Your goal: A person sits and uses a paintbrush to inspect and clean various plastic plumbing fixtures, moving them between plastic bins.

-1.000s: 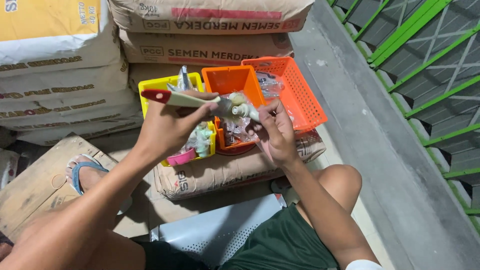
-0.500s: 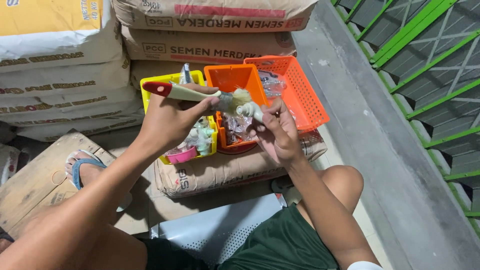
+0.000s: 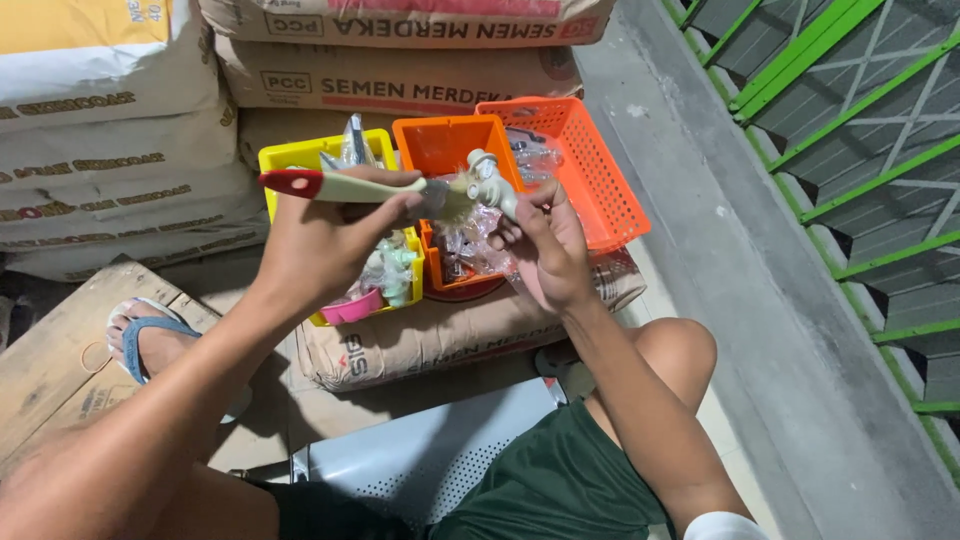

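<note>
Tan paper sacks [image 3: 390,85] lie stacked behind the baskets, a white-and-yellow sack [image 3: 90,50] at left.

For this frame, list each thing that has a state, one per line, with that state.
left hand: closed around a brush handle
brush: held level, bristles against the tap
right hand: gripping a pale plastic tap
tap: held above the baskets
yellow basket: holds packaged parts
middle orange basket: holds clear bags
right orange basket: contents partly hidden
cement sack: lying flat, bearing the baskets

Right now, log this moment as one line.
left hand: holds brush | right hand: holds pale plastic tap | bristles on tap | above orange basket
</note>
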